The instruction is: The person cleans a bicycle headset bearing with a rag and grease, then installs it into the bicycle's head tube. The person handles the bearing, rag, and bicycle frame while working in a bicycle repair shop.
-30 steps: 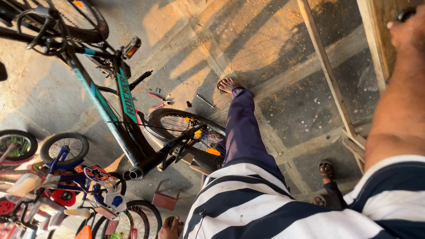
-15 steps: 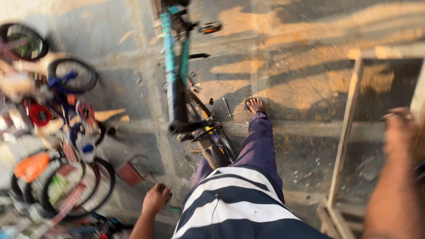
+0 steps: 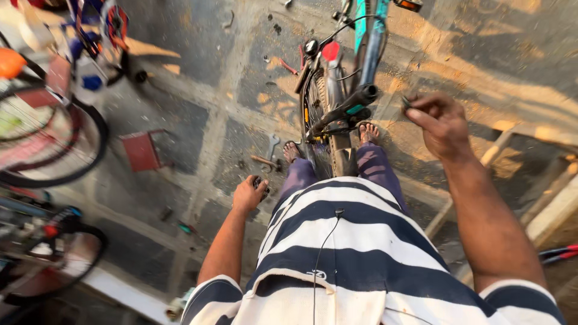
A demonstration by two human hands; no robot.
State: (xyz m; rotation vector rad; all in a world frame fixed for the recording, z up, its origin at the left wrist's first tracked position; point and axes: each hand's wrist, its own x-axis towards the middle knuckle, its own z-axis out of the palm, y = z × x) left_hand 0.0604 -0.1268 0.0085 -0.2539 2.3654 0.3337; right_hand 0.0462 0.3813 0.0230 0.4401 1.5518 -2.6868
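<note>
The short-sleeved shirt [image 3: 361, 253] carries broad navy and white stripes above dark purple-blue trousers [image 3: 373, 168]. The bicycle [image 3: 343, 90] between the feet has a teal frame, black tyre and red reflector. A small red metal stool [image 3: 141, 150] stands on the grey stone-slab floor [image 3: 198, 72], sunlit orange.

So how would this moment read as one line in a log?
left hand: closed on small dark object | right hand: raised, pinching small dark part beside handlebar grip | bicycle: between bare feet | wrench: on floor

We stand in an open-air bicycle repair yard: a teal bicycle [image 3: 355, 72] at twelve o'clock, more bicycles [image 3: 48, 126] at nine, a spanner [image 3: 272, 146] on the stone paving [image 3: 205, 78].
</note>
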